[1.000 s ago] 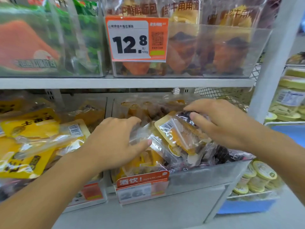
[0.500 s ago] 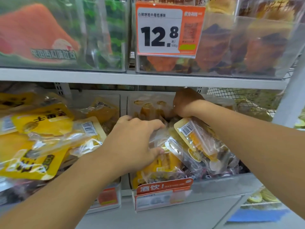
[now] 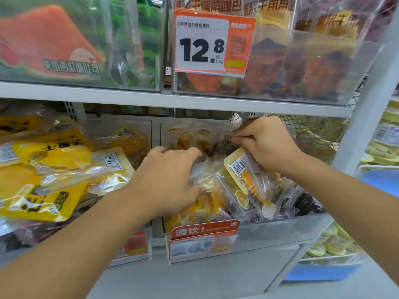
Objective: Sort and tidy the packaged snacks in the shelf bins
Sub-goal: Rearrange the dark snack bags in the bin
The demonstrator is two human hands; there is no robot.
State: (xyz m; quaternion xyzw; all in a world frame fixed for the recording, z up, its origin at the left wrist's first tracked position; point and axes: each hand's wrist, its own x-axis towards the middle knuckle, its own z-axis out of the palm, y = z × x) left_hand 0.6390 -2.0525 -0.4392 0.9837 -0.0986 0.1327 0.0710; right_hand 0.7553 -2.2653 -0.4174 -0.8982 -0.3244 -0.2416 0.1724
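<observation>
Left hand: the left hand (image 3: 170,180) is curled palm-down over crinkled clear snack packets (image 3: 207,178), fingers on top and thumb pressed in below, gripping them.
Right hand: the right hand (image 3: 265,141) is closed in a pinch on the top edge of a clear pouch of brown pieces (image 3: 194,137) standing at the back of the bin.
Packet between the hands: a clear packet with a pale yellow header and barcode (image 3: 244,171) tilts up just below the right wrist, to the right of the left hand's fingers; whether the wrist touches it cannot be told.
Bin: the clear plastic shelf bin (image 3: 280,227) holds all of these, its front wall below both hands, with an orange-and-white tag (image 3: 203,240) clipped on.
Left of the left arm: yellow flat pouches with black characters (image 3: 43,182) are heaped in the neighbouring bin.
Hard to make out: the lower tag's price is blurred; the left forearm covers the divider between bins; the pouch contents behind the right fingers are smeared by glare.
</observation>
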